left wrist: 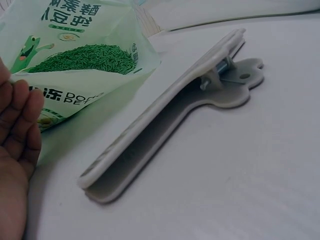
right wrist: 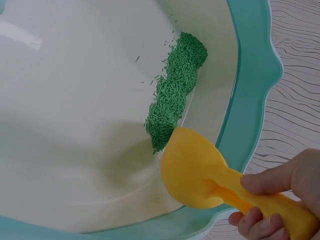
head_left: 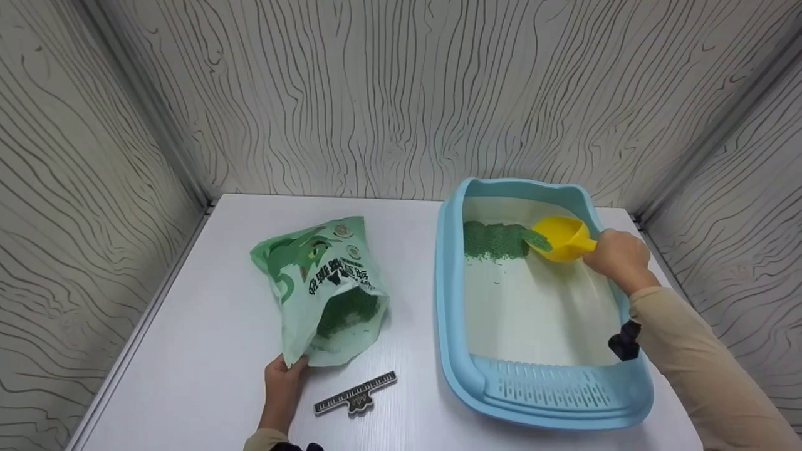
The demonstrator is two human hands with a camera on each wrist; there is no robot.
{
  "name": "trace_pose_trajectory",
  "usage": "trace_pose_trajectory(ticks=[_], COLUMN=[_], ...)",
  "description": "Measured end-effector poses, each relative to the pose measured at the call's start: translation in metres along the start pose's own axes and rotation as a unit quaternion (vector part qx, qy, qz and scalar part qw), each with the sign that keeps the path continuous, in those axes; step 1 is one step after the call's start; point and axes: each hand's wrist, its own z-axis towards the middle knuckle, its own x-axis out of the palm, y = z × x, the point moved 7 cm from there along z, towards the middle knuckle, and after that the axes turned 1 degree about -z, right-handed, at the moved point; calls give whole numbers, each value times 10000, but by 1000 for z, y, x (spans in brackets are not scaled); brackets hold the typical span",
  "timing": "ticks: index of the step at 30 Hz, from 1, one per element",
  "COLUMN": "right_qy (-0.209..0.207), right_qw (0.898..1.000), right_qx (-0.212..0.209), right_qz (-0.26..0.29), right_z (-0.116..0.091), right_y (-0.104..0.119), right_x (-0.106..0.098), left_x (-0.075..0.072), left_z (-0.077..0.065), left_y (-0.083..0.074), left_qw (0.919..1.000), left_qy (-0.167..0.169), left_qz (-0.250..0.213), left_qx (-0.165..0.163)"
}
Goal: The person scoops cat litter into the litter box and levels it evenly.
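Observation:
My right hand [head_left: 620, 258] grips the handle of a yellow scoop [right wrist: 195, 167] over the far right part of a blue litter box [head_left: 446, 313]. The scoop is tilted, and green pellets [head_left: 495, 240] run from its lip to a strip of pellets along the box's far end. Near the front corner of the green litter bag's [head_left: 294, 313] mouth, my left hand [head_left: 285, 382] pinches the bag's edge. The bag lies on its side with its mouth facing me, and green pellets [left wrist: 95, 59] show inside.
A clip with a piano-key pattern [head_left: 355, 394] lies on the white table [head_left: 188, 351] in front of the bag. The litter box has a slotted step [head_left: 551, 383] at its near end. Wood-grain panels [head_left: 351, 100] stand behind and on both sides.

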Motion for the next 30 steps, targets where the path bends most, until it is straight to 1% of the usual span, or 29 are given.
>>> trace_pose_trajectory(ticks=[4, 9, 14, 18, 23, 30], right_qy=[63, 78, -135, -336, -439, -582], right_qw=[10000, 9999, 9994, 9984, 9974, 9953], right_qx=[18, 35, -120, -279, -469, -573], right_qz=[-3, -107, -288, -347, -342, -529], right_z=[2, -1, -4, -5, -7, -10], right_y=[4, 4, 6, 8, 10, 11], right_x=[2, 1, -1, -1, 1, 2], left_x=[-4, -2, 1, 1, 1, 1], left_z=[0, 0, 0, 0, 0, 0], left_y=[0, 0, 0, -1, -1, 1], left_qw=[9999, 9998, 9999, 9999, 9998, 10000], left_qy=[-90, -73, -12, -15, -35, 44], left_qz=[8, -149, -161, -135, -174, 65], left_qx=[67, 66, 24, 68, 58, -2])
